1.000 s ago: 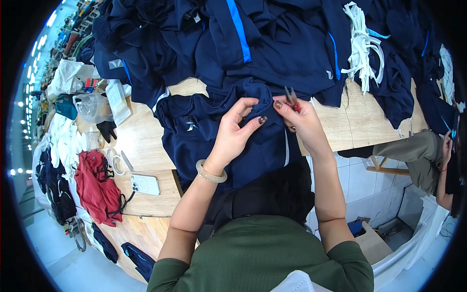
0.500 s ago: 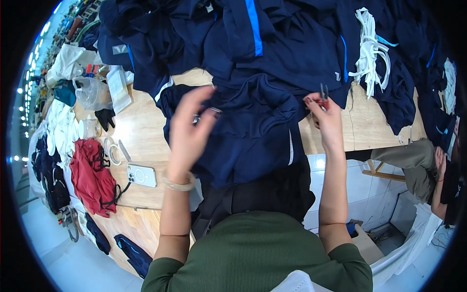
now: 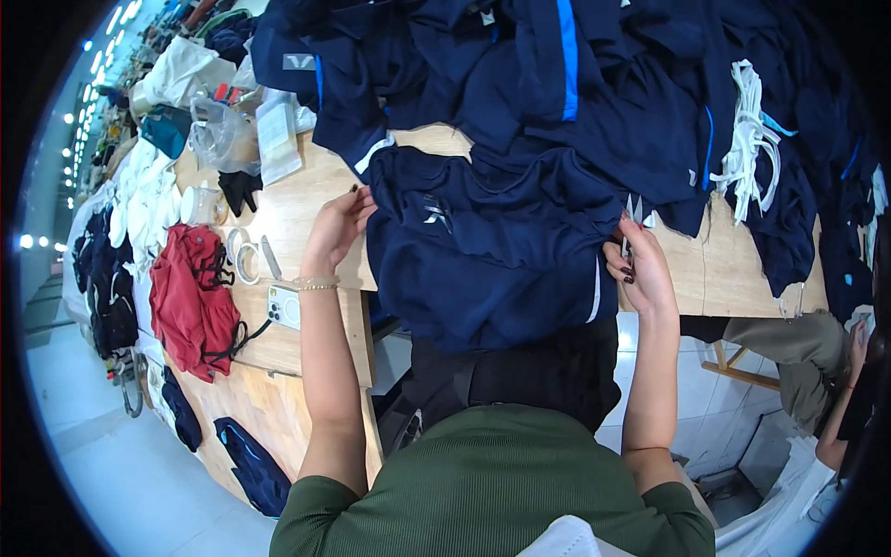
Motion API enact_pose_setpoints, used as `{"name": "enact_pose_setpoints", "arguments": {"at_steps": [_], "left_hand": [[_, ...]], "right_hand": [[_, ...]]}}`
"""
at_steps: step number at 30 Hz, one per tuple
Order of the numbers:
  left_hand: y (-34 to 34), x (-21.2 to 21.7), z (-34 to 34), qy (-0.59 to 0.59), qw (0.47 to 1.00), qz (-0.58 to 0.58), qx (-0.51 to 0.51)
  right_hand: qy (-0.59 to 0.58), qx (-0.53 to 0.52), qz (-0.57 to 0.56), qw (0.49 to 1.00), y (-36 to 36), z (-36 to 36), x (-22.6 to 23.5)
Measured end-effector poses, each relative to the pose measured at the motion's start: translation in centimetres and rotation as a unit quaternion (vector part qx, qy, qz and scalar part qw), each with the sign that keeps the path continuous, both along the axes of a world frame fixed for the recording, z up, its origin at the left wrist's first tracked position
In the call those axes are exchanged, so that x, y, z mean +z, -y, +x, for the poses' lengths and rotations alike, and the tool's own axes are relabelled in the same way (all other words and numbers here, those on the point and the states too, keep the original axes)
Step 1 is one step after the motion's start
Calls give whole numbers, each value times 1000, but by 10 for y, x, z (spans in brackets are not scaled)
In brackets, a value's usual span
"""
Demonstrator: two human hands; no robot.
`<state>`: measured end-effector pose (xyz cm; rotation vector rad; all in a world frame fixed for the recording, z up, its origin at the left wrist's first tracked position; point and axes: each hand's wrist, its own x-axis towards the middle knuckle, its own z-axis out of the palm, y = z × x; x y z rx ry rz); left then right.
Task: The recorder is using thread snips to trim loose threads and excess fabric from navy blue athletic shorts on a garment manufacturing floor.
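Note:
A navy garment (image 3: pixel 492 251) is spread between my hands at the table's near edge and hangs over my lap. It has a small light logo and a thin white stripe on its right side. My left hand (image 3: pixel 340 227) pinches its upper left edge with fingers closed. At the opposite edge, my right hand (image 3: pixel 643 265) grips small thread snips (image 3: pixel 634 208), their pointed blades standing up past the fingers. That hand also touches the garment's upper right edge; whether its fingers pinch the cloth is hard to see.
Piled navy garments (image 3: pixel 418 84) cover the far side of the wooden table (image 3: pixel 724 269). A bundle of white strips (image 3: pixel 747 148) lies at right. On the left are a red garment (image 3: pixel 193 302), a phone (image 3: pixel 283 306), tape rolls (image 3: pixel 247 264) and a plastic bag (image 3: pixel 223 135). Another person sits at far right.
My left hand has moved from over the cloth to the garment's left edge. The garment is turned and pulled wider, now showing its logo. My right hand has come to its right edge, snips still held.

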<state>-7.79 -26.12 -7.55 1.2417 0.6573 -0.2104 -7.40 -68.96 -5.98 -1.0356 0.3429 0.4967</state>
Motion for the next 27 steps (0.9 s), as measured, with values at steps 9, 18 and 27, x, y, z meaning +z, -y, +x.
{"name": "enact_pose_setpoints", "arguments": {"at_steps": [9, 18, 27], "left_hand": [[-1, -7, 21, 42, 991, -86, -90], [31, 15, 17, 46, 986, 158, 21], [126, 54, -23, 298, 828, 475, 22]], "right_hand": [[12, 85, 129, 988, -1, 7, -5], [11, -34, 184, 982, 0, 24, -26], [-81, -171, 234, 953, -6, 24, -22]]}}
